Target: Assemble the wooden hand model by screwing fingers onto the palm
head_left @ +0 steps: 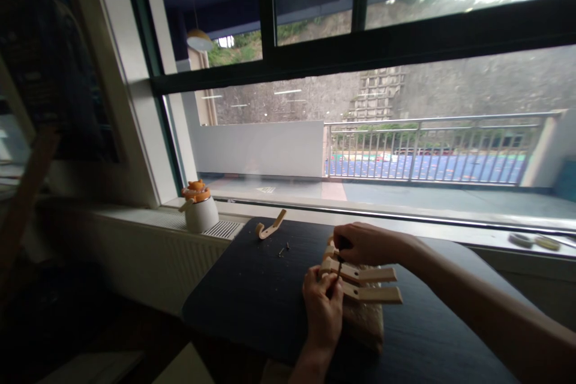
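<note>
On the dark table, two pale wooden hooks (379, 295) lie side by side across a rough-edged wooden block (366, 327), their straight ends sticking out to the right. Further curved wooden pieces show behind them, partly covered by my right hand (360, 244). That hand is closed around the dark handle of a screwdriver (339, 269), whose thin shaft points down at the hooks. My left hand (323, 306) is closed on the curved end of the nearest hook, thumb and forefinger by the screwdriver's tip. Whether a screw sits between those fingertips is hidden.
A loose wooden hook (270, 229) and a few small screws (283, 249) lie on the table (243, 282) to the left. A white pot with an orange lid (201, 213) stands on the sill beside the window. Tape rolls (522, 240) lie on the sill at right.
</note>
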The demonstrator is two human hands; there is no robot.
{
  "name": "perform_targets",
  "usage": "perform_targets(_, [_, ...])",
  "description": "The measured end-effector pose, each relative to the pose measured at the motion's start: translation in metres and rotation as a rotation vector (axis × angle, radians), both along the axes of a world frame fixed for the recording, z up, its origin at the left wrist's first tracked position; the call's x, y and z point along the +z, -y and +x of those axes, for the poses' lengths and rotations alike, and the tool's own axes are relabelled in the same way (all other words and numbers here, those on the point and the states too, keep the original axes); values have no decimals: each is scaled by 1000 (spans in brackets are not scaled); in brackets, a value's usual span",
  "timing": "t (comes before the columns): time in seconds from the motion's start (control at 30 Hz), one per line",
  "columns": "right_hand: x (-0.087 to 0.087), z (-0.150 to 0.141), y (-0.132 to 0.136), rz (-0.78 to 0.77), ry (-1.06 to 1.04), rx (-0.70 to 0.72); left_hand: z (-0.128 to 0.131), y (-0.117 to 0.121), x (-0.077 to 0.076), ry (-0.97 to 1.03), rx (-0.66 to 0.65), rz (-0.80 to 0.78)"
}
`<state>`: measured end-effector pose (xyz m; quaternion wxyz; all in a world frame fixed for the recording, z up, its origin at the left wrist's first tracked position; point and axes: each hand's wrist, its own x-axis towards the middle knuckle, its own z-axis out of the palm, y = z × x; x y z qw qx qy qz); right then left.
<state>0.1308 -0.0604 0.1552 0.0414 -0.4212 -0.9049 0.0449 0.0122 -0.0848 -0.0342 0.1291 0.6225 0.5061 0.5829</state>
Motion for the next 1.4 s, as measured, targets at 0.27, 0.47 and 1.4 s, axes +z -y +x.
perform_targets(0.27, [-6, -9, -1, 84, 25, -92, 0, 0, 0, -17, 25, 29])
perform_targets(0.47, [10, -8, 7, 60, 27, -43, 1, -1, -2, -20, 39, 39])
perform_targets(1.4, [6, -9, 2, 84, 66, -85, 0, 0, 0, -24, 40, 48])
